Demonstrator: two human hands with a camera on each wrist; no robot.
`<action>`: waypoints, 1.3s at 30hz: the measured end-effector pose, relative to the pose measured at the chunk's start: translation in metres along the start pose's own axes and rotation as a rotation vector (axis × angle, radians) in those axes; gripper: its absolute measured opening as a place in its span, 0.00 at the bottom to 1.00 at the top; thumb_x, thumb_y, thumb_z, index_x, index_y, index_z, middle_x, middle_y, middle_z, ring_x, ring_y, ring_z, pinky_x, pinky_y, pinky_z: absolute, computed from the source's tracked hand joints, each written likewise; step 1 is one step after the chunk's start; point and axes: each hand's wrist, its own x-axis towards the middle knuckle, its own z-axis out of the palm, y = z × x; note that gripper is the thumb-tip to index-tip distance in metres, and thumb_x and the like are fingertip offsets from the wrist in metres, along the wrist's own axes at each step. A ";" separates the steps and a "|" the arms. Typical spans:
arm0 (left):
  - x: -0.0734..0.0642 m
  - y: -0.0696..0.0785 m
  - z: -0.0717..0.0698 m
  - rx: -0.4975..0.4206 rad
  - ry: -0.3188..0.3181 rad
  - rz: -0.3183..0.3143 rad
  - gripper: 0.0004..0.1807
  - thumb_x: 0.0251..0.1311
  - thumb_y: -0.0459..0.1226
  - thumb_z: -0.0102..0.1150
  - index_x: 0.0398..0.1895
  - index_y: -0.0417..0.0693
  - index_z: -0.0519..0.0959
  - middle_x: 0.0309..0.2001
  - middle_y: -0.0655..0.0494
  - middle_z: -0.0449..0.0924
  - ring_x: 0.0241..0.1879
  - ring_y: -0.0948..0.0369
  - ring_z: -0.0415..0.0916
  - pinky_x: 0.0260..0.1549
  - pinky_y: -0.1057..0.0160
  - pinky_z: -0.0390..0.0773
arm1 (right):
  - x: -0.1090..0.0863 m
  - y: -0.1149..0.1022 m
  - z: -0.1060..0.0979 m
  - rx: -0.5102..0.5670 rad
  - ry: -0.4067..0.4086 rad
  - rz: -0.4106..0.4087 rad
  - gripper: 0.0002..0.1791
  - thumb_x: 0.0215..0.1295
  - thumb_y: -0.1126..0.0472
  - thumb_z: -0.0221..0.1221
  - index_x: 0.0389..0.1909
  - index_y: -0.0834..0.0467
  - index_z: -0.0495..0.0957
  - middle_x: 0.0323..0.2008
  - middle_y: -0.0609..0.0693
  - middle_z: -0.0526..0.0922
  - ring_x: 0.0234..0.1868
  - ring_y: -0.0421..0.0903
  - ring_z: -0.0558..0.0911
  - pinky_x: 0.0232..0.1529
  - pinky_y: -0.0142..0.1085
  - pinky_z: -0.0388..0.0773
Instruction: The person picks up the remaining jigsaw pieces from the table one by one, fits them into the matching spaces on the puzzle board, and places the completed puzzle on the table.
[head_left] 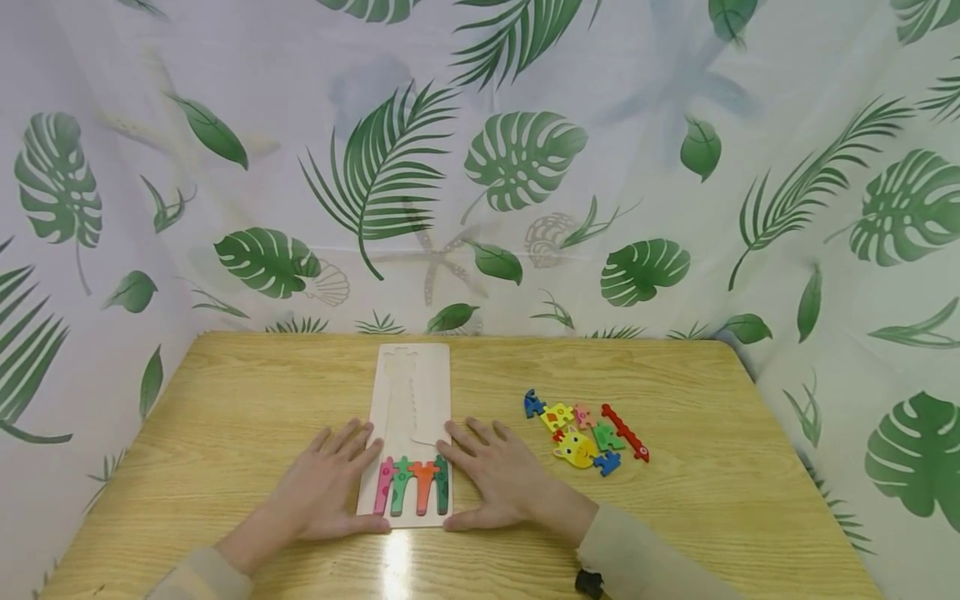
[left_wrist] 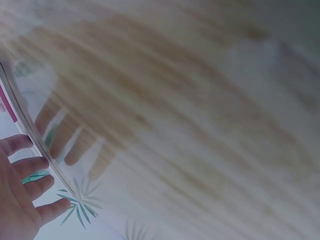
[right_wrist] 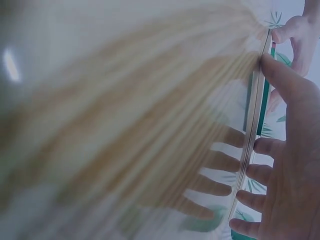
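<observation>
Board [head_left: 435, 392] on desk [head_left: 262, 383], edges touched by left hand [head_left: 325, 485] and right hand [head_left: 501, 477], fingers spread; leg pieces [head_left: 423, 482] set at its near end could be jolted loose if board were squeezed unevenly.

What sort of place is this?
Probably an indoor play or craft corner, though I can't tell which building. There's a wooden table, a leaf-patterned sheet hanging behind it, and a puzzle board with loose puzzle pieces nearby.
</observation>
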 end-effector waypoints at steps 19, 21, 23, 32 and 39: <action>0.011 0.013 0.000 0.004 -0.027 0.012 0.63 0.53 0.84 0.47 0.79 0.47 0.68 0.81 0.41 0.63 0.81 0.41 0.60 0.78 0.34 0.63 | -0.014 0.011 -0.002 -0.029 0.000 0.001 0.59 0.59 0.12 0.45 0.85 0.42 0.54 0.87 0.50 0.52 0.85 0.59 0.58 0.81 0.63 0.60; 0.012 0.014 0.001 0.003 -0.027 0.016 0.63 0.53 0.84 0.47 0.79 0.46 0.68 0.81 0.40 0.64 0.81 0.40 0.60 0.77 0.34 0.64 | -0.015 0.011 -0.003 -0.032 -0.008 0.006 0.60 0.58 0.11 0.44 0.85 0.41 0.53 0.87 0.49 0.51 0.85 0.59 0.57 0.81 0.62 0.60; 0.012 0.015 0.001 0.010 -0.034 0.018 0.64 0.53 0.84 0.46 0.79 0.47 0.68 0.81 0.40 0.63 0.81 0.40 0.60 0.77 0.34 0.64 | -0.017 0.012 -0.003 -0.021 -0.017 0.009 0.60 0.58 0.11 0.43 0.85 0.41 0.53 0.87 0.49 0.51 0.86 0.59 0.57 0.82 0.63 0.59; 0.015 0.021 -0.001 0.003 -0.043 0.032 0.63 0.54 0.83 0.46 0.79 0.46 0.68 0.81 0.40 0.63 0.81 0.40 0.61 0.77 0.34 0.65 | -0.023 0.015 -0.003 -0.012 -0.030 0.010 0.59 0.59 0.12 0.45 0.85 0.42 0.54 0.87 0.49 0.51 0.86 0.59 0.56 0.81 0.64 0.59; 0.017 0.027 -0.002 0.016 -0.054 0.040 0.63 0.54 0.84 0.45 0.80 0.47 0.66 0.81 0.41 0.63 0.81 0.41 0.60 0.77 0.35 0.65 | -0.029 0.018 -0.004 0.004 -0.036 0.017 0.59 0.59 0.13 0.47 0.85 0.42 0.55 0.87 0.49 0.52 0.86 0.60 0.56 0.81 0.65 0.58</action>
